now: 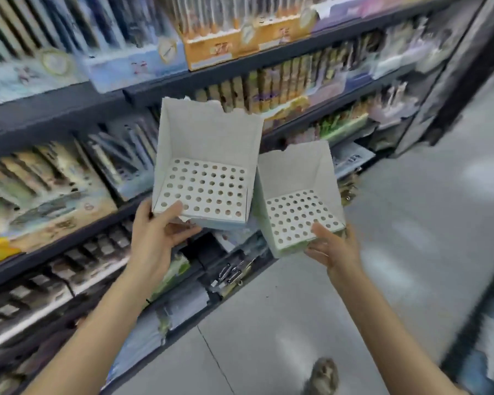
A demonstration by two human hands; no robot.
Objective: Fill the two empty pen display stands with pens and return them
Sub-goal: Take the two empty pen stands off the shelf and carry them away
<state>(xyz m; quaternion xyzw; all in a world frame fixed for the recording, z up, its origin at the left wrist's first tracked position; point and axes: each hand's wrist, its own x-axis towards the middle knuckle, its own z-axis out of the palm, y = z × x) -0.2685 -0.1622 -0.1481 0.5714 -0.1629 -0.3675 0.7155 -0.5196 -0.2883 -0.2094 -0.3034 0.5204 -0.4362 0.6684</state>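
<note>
Two white cardboard pen display stands are held up in front of the shelves, each with a perforated base full of round holes and no pens in them. My left hand (pixel 157 232) grips the front corner of the larger stand (pixel 208 143), thumb on the hole plate and fingers underneath. My right hand (pixel 335 246) holds the smaller stand (pixel 294 172) at its front right corner, thumb on top and fingers below. The two stands touch side by side. Both have torn upper edges.
Dark shelving (pixel 240 67) on the left carries several rows of pen displays and stationery packs. An orange display box (pixel 211 49) stands on the upper shelf. Grey tiled floor (pixel 397 223) runs to the right, with another rack (pixel 485 323) at the right edge. A foot (pixel 322 377) shows below.
</note>
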